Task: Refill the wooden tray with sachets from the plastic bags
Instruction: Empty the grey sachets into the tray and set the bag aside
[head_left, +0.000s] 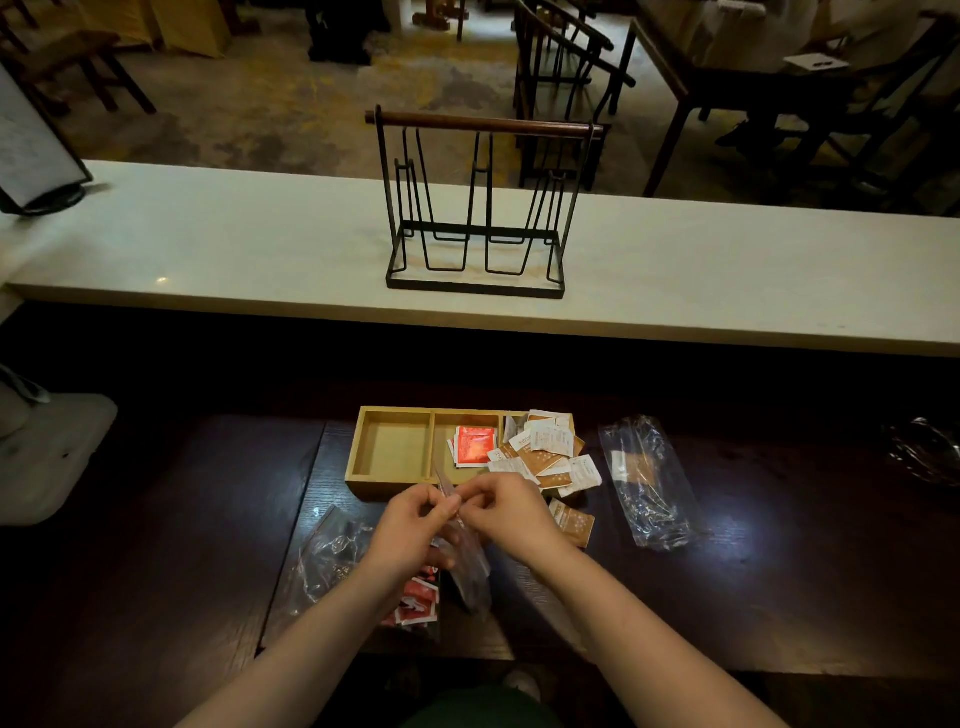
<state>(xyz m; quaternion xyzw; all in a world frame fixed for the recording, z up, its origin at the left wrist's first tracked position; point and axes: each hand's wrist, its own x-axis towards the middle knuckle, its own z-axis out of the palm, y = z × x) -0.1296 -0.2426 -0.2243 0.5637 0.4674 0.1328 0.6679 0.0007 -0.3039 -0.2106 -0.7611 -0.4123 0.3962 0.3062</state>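
Note:
A wooden tray (390, 482) with three compartments sits on the dark table. Its left compartment is bare, the middle one holds red sachets (474, 446), and the right one overflows with brown and white sachets (550, 453). Just in front of the tray, my left hand (415, 525) and my right hand (506, 506) both pinch the top edge of a clear plastic bag (470, 569) that hangs between them. More red sachets (418, 603) lie under my left forearm. One brown sachet (574, 522) lies on the table by my right wrist.
A crumpled clear bag (327, 558) lies left of my hands, and another clear bag (647, 480) lies right of the tray. A black wire rack (475, 208) with a wooden handle stands on the white counter (208, 244) beyond.

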